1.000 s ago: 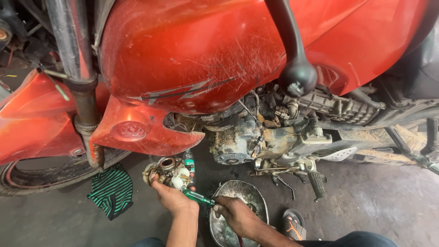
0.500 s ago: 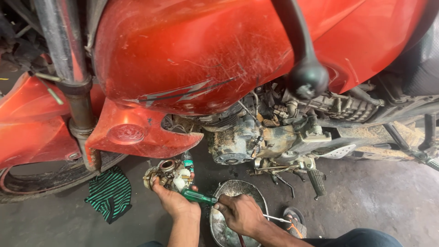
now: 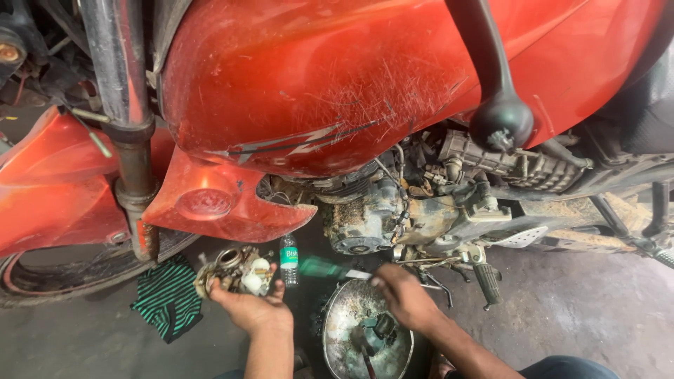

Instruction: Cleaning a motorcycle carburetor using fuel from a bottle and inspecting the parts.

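Note:
My left hand holds a dirty metal carburettor just below the orange fairing of the motorcycle. My right hand grips a green-handled screwdriver, which is blurred and points left toward the carburettor. A round metal bowl with small parts sits on the floor under my right hand. A small clear plastic bottle with a green label stands between my hands.
The motorcycle's greasy engine and footpeg are right above my right hand. A green-and-black striped cloth lies on the concrete floor left, by the front tyre. A black handlebar end hangs in front of the tank.
The right hand has lifted the green-handled screwdriver up and to the right, away from the left hand. The view has shifted closer to the motorcycle. The left hand still holds the carburettor.

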